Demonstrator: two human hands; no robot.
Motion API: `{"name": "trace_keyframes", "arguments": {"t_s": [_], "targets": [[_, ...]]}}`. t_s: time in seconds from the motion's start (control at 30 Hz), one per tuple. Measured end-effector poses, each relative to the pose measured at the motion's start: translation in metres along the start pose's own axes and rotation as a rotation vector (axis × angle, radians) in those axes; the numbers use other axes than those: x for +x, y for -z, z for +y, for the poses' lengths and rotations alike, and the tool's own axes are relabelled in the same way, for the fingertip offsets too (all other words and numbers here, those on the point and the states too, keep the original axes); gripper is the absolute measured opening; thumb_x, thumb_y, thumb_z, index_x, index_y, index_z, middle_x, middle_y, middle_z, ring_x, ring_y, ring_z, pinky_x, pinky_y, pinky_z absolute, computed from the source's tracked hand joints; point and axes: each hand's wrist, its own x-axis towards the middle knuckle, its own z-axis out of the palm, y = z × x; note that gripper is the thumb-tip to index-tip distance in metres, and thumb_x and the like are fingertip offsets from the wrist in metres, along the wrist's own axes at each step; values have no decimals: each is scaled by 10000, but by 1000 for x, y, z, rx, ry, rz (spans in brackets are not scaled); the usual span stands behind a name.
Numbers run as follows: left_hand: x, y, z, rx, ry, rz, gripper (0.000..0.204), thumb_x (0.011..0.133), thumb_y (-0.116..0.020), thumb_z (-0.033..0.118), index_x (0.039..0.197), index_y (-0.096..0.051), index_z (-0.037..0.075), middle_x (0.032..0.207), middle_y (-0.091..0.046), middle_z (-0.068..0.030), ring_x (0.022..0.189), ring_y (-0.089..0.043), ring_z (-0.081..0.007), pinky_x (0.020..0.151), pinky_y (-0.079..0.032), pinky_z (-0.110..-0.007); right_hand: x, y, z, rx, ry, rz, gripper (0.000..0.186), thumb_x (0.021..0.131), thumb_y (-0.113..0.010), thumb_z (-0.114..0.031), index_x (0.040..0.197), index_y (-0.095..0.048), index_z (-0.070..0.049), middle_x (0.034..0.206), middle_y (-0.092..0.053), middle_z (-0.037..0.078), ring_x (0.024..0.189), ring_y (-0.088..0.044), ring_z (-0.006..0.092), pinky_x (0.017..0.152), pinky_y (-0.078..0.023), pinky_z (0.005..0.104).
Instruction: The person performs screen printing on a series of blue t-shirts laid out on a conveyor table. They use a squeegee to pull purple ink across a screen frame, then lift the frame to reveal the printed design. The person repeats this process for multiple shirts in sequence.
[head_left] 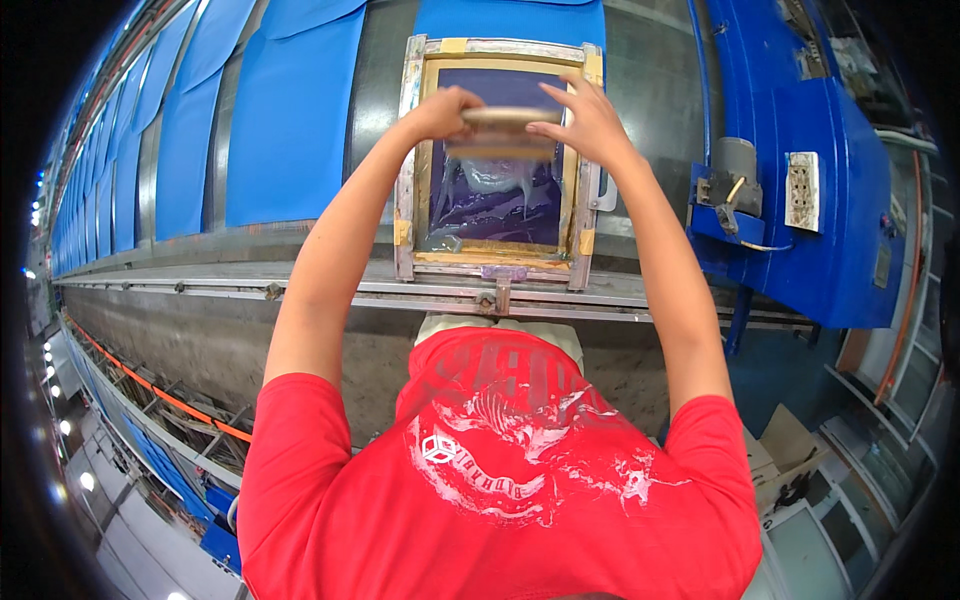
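A red T-shirt (pixel 500 480) with a white print fills the lower part of the view, nearest the lens; both bare forearms run up from its sleeves; the left hand (pixel 440 112) has its fingers curled tight around the left end of a wooden squeegee (pixel 505 133); the right hand (pixel 588 122) clamps the right end, thumb under the handle and fingers spread over the top; the squeegee lies level between the two grips, inside a wooden printing screen frame (pixel 408 160); just below the fingers a smear of pale ink (pixel 495 178) sits on the purple mesh (pixel 500 205); above the fingertips and off to their left lie blue fabric panels (pixel 290 120) on a long table; below the frame runs a metal rail (pixel 300 288); right of the right fingers stands a blue machine housing (pixel 830 200)
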Motion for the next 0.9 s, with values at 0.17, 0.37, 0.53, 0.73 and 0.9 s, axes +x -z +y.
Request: {"name": "trace_keyframes", "arguments": {"t_s": [0.17, 0.37, 0.53, 0.73, 0.9], "targets": [[25, -22, 0, 120, -80, 514, 366, 789, -691, 46, 1108, -763, 210, 1019, -742, -139, 953, -704, -369, 817, -559, -468, 40, -38, 24, -31, -255, -346, 484, 778, -799, -217, 1238, -707, -96, 1246, -654, 170, 1199, -580, 381, 1007, -512, 438], [-71, -131, 11, 160, -99, 608, 514, 751, -623, -87, 1169, -741, 186, 1216, -723, -57, 1097, -683, -308, 918, -550, -437, -102, -63, -42, 65, -160, -87, 511, 677, -799, 4, 1173, -685, -37, 1192, -622, 138, 1149, -565, 346, 977, -515, 429], [-122, -149, 26, 174, -82, 477, 596, 738, -666, -85, 1266, -699, 189, 1372, -649, -64, 1268, -613, -290, 1055, -508, -418, -141, -57, -69, 76, -167, -166, 524, 664, -827, -58, 1172, -696, -43, 1186, -611, 113, 1174, -553, 331, 1000, -480, 456], [-15, -50, 7, 100, -122, 562, 517, 759, -681, -12, 1234, -716, 188, 1318, -669, -111, 1140, -672, -329, 957, -558, -418, -30, -42, 2, -35, -129, 22, 416, 755, -762, -159, 1165, -717, -102, 1235, -679, 123, 1173, -616, 318, 1027, -496, 433], [-7, -60, -7, 153, -14, 555, 416, 752, -679, 2, 1143, -752, 124, 1117, -741, -128, 1005, -708, -339, 905, -566, -431, -31, -75, 5, -22, -194, -26, 376, 763, -793, -102, 1133, -724, -90, 1169, -689, 114, 1142, -615, 333, 1004, -508, 426]]}}
